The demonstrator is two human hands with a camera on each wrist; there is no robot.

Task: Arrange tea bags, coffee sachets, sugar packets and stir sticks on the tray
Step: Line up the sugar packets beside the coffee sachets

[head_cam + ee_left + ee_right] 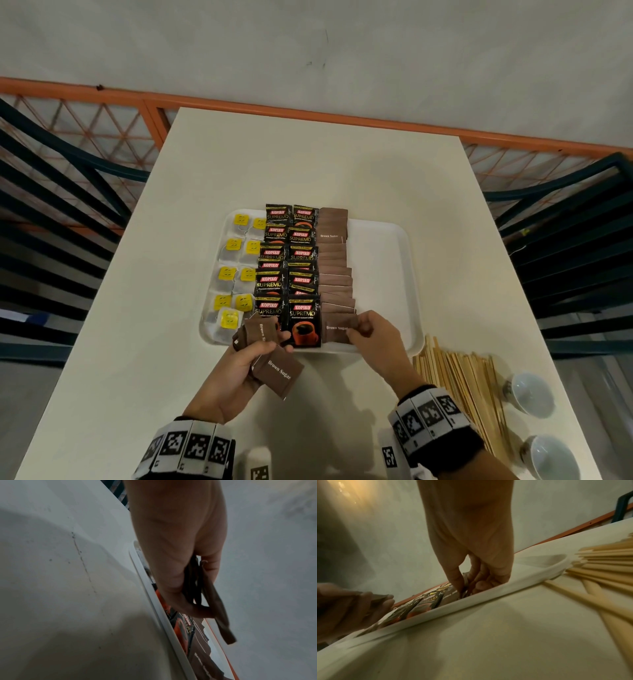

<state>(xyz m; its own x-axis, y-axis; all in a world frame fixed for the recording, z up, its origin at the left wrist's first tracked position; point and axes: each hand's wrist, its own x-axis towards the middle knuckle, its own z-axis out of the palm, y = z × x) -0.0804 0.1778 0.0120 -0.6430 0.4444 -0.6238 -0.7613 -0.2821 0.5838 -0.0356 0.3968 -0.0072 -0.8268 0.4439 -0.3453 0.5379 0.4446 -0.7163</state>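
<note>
White tray (383, 260) sits mid-table (308, 164): nine tea bags (236, 270) in the left columns, coffee sachets (287, 267) in two overlapping columns at centre, a brown sugar packet column (334, 270) beside them – overlap blocks a count. Right hand (373, 332) pinches the nearest sugar packet (337, 328) at the column's near end. Left hand (246, 359) grips a bunch of sugar packets (274, 356) over the tray's near rim. Stir sticks (459, 383) piled on the table right of the tray, two white cups (531, 394) beyond them – chairs (68, 192) flank the table.
</note>
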